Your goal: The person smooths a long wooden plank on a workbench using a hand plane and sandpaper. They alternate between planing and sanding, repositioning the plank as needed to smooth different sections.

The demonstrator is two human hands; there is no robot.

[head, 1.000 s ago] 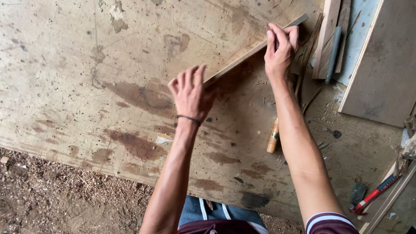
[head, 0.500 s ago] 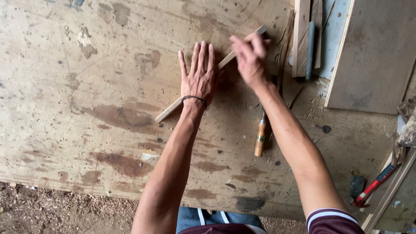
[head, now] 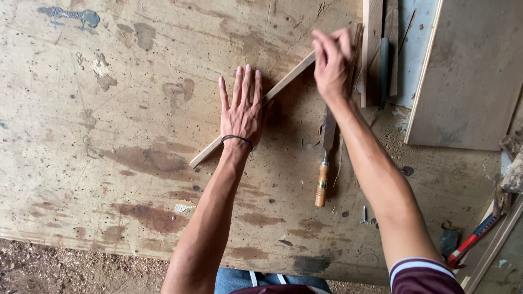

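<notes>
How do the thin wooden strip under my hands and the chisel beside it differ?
The wooden strip is long, pale bare wood lying diagonally; the chisel is shorter, with a dark metal blade and an orange-brown handle, lying nearly straight up the view. The left hand presses flat on the strip and the right hand is at its far end; the chisel lies untouched. Both rest on the stained workbench.

The wooden strip [head: 283,81] is partly hidden under the left hand [head: 242,109], its far end blurred in the right hand [head: 332,60]; the chisel [head: 325,158] blade is partly covered by the right forearm.
</notes>
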